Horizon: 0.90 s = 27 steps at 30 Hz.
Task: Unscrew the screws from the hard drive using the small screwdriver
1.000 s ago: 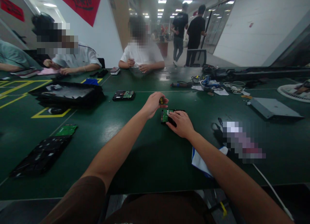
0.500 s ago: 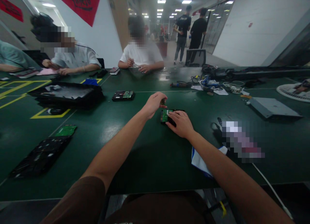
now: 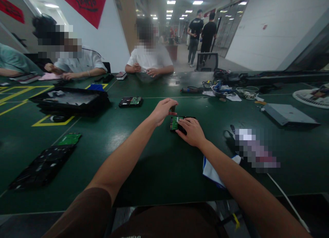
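Note:
A hard drive (image 3: 174, 124) with a green circuit board facing up lies flat on the table in front of me. My right hand (image 3: 190, 130) rests over its right part, fingers bent across the board and thumb along the near edge. Just above the drive's far left corner hovers my left hand (image 3: 166, 111), its fingers curled towards the thumb. Something dark shows between those fingers, too small to make out. A second hard drive (image 3: 130, 101), also board side up, lies farther back to the left.
At left lie a row of black drives (image 3: 42, 167) with a green board (image 3: 70, 138) and stacked black trays (image 3: 95, 102). On the right are a cloth (image 3: 214, 173), a grey metal box (image 3: 290, 114) and tangled cables (image 3: 222, 88). People sit across the green table (image 3: 154, 169).
My hands and the hard drive stay almost in place; the left fingers shift very slightly. In the background, two people walk farther away.

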Each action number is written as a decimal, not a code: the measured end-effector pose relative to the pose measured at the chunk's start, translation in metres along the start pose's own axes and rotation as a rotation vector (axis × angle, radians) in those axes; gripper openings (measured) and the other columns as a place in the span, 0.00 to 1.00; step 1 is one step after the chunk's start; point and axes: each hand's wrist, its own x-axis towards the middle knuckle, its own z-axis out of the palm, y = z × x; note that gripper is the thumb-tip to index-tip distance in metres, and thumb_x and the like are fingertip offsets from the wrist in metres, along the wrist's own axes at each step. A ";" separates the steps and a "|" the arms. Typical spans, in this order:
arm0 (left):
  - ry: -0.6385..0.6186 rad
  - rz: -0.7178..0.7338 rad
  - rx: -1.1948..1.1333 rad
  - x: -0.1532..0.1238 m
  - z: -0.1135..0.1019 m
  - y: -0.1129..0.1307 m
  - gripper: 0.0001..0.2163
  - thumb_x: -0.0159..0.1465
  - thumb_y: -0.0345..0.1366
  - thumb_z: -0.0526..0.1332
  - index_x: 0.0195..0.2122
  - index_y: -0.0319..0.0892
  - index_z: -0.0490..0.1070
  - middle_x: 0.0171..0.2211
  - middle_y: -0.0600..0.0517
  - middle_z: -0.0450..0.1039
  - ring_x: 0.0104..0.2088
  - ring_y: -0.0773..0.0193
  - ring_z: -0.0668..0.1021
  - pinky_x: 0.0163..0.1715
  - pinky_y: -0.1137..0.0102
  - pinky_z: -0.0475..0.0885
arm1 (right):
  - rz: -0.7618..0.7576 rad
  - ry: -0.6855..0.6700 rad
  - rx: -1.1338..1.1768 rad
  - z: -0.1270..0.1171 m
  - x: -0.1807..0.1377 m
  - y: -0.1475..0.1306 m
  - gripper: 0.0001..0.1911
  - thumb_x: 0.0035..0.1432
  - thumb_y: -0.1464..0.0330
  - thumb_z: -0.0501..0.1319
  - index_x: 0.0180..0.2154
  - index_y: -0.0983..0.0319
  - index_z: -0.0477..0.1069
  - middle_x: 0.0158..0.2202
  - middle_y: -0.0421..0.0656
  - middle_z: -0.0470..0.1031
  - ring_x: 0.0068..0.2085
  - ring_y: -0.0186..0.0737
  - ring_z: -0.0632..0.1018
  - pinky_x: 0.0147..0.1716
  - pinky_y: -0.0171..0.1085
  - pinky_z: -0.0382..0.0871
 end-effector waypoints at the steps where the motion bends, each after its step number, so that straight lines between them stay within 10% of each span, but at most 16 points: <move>1: -0.021 0.000 0.009 0.000 0.000 0.000 0.08 0.62 0.39 0.66 0.34 0.40 0.75 0.34 0.49 0.73 0.37 0.64 0.76 0.34 0.69 0.79 | 0.000 0.000 0.001 0.000 0.000 0.000 0.25 0.71 0.52 0.58 0.61 0.56 0.74 0.62 0.47 0.76 0.62 0.59 0.70 0.64 0.61 0.60; 27: 0.022 0.065 0.093 0.002 -0.004 -0.001 0.09 0.61 0.42 0.65 0.34 0.41 0.77 0.37 0.48 0.77 0.39 0.61 0.78 0.29 0.73 0.73 | 0.001 0.002 -0.004 0.001 0.000 0.001 0.25 0.71 0.52 0.58 0.61 0.57 0.74 0.62 0.47 0.76 0.62 0.58 0.71 0.65 0.61 0.59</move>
